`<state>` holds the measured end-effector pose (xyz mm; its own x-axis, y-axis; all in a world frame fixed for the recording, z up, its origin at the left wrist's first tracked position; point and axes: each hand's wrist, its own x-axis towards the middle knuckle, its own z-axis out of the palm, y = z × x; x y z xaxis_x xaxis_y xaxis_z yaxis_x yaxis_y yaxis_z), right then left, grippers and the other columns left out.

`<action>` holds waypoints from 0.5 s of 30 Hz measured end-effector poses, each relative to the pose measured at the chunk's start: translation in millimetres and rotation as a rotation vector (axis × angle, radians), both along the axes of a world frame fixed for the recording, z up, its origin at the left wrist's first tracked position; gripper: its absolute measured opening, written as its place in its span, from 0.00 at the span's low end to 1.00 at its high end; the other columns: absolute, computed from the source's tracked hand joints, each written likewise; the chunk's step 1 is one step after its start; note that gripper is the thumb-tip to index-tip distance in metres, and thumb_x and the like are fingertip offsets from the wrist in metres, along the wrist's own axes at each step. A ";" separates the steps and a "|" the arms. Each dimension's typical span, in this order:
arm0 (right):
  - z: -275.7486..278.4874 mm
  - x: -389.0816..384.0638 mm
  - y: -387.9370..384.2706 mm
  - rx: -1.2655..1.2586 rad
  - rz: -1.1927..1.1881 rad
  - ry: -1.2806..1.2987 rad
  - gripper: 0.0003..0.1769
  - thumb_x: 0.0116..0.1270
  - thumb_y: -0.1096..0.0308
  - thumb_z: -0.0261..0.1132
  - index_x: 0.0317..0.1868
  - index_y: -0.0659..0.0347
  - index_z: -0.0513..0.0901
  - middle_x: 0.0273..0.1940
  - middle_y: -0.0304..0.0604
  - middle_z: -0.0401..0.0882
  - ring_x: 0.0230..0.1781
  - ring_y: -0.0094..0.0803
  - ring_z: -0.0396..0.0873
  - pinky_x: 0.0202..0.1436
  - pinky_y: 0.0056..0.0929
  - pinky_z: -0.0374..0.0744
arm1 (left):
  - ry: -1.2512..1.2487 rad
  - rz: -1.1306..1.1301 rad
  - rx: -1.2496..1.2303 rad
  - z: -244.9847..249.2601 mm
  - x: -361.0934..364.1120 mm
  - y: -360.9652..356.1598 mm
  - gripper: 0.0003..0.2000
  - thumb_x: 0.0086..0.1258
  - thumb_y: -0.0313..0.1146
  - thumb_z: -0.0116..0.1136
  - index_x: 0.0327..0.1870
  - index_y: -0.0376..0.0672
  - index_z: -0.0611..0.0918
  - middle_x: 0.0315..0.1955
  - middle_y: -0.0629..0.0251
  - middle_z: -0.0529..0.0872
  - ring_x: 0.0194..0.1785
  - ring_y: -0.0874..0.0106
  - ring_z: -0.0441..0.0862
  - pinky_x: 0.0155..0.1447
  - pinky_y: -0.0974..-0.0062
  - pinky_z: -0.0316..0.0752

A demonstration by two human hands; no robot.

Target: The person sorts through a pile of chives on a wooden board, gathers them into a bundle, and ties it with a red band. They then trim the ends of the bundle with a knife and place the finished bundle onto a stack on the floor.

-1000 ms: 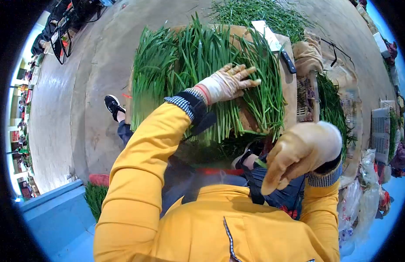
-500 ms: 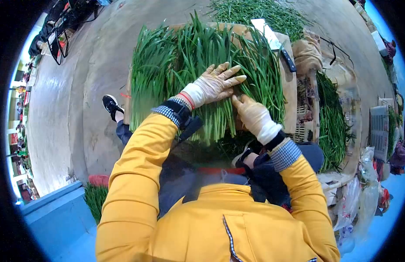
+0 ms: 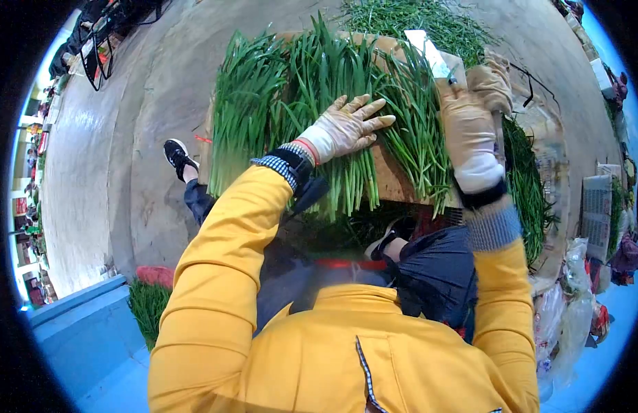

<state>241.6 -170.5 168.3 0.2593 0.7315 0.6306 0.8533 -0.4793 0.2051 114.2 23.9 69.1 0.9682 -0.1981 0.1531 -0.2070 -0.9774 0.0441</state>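
Note:
Bundles of long green garlic chives (image 3: pixel 326 76) lie side by side across a board (image 3: pixel 394 175), their pale stem ends toward me. My left hand (image 3: pixel 348 127), in a pale glove, rests on the middle bundle with fingers spread. Another bundle (image 3: pixel 412 131) lies to its right, its stems fanned out. At the board's right side, my gloved right hand (image 3: pixel 467 124) is closed over the handle of a knife. The broad, shiny knife blade (image 3: pixel 429 54) points away from me beyond the fingertips; the handle is hidden under the hand.
Loose green leaves (image 3: pixel 422 24) are heaped on the floor beyond the board. A brown cloth (image 3: pixel 491 81) lies at its right corner, with more greens (image 3: pixel 529 182) on sacking beside it. Plastic bags (image 3: pixel 573 296) lie at right, and a blue ledge (image 3: pixel 91 320) stands at lower left.
My right hand has left the stem ends beside my left hand and moved up and right onto the knife handle. My left hand stays spread on the chives.

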 end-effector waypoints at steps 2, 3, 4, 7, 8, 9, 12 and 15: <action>-7.0 -33.1 -0.4 -0.317 -0.176 0.179 0.25 0.59 0.72 0.58 0.60 0.56 0.70 0.43 0.47 0.78 0.37 0.38 0.79 0.34 0.31 0.81 | -0.015 0.015 0.010 3.1 3.6 6.9 0.27 0.68 0.47 0.48 0.70 0.66 0.59 0.71 0.64 0.58 0.70 0.55 0.59 0.68 0.49 0.57; -12.9 -59.5 7.2 -0.427 -0.019 0.353 0.23 0.58 0.72 0.58 0.57 0.57 0.71 0.42 0.47 0.77 0.38 0.37 0.79 0.35 0.31 0.81 | -0.031 -0.004 -0.016 2.7 4.0 10.6 0.27 0.69 0.47 0.47 0.70 0.66 0.59 0.71 0.64 0.58 0.70 0.56 0.59 0.69 0.49 0.57; -19.8 -89.6 7.8 -0.547 0.128 0.537 0.22 0.58 0.72 0.58 0.55 0.59 0.73 0.41 0.46 0.77 0.38 0.37 0.79 0.35 0.32 0.81 | -0.040 -0.034 -0.057 -2.5 -0.7 5.3 0.26 0.70 0.48 0.46 0.70 0.66 0.59 0.71 0.64 0.58 0.70 0.57 0.59 0.69 0.49 0.57; -82.3 -135.6 0.9 -0.392 0.270 0.488 0.15 0.57 0.67 0.62 0.46 0.57 0.76 0.33 0.43 0.77 0.33 0.38 0.80 0.35 0.36 0.79 | -0.033 -0.023 -0.015 -3.4 0.1 1.7 0.25 0.71 0.48 0.44 0.70 0.66 0.60 0.70 0.64 0.58 0.70 0.57 0.59 0.69 0.49 0.57; -87.4 -143.4 -1.2 -0.536 0.183 0.565 0.13 0.56 0.67 0.62 0.43 0.57 0.78 0.32 0.44 0.79 0.32 0.40 0.80 0.35 0.36 0.80 | -0.023 0.000 0.013 -2.1 -0.7 1.9 0.25 0.71 0.48 0.44 0.70 0.66 0.60 0.70 0.64 0.58 0.70 0.57 0.59 0.69 0.49 0.57; -82.2 -150.8 -7.0 -0.739 0.207 0.665 0.13 0.56 0.67 0.62 0.43 0.57 0.80 0.33 0.45 0.80 0.34 0.42 0.81 0.38 0.36 0.80 | -0.011 -0.006 -0.010 1.1 -2.4 1.8 0.25 0.71 0.48 0.44 0.70 0.66 0.60 0.71 0.64 0.58 0.71 0.57 0.58 0.69 0.49 0.56; -48.8 -167.0 -32.3 -1.287 0.470 1.073 0.13 0.54 0.68 0.61 0.42 0.55 0.84 0.37 0.48 0.84 0.38 0.42 0.83 0.42 0.36 0.80 | -0.026 -0.014 -0.043 -0.7 -1.3 3.4 0.25 0.71 0.49 0.44 0.70 0.66 0.60 0.71 0.64 0.58 0.71 0.57 0.57 0.69 0.49 0.56; -42.1 -130.6 -34.8 -0.819 0.477 1.015 0.16 0.56 0.69 0.62 0.47 0.55 0.80 0.39 0.49 0.82 0.40 0.45 0.80 0.43 0.37 0.78 | -0.002 -0.005 -0.043 -4.5 -0.2 2.1 0.25 0.71 0.49 0.43 0.70 0.66 0.60 0.71 0.64 0.58 0.71 0.57 0.57 0.69 0.48 0.56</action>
<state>111.0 -205.3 126.2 -0.0360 0.9441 -0.3277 0.8422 -0.1479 -0.5185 114.0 25.9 64.6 0.9668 -0.1958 0.1639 -0.2117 -0.9736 0.0859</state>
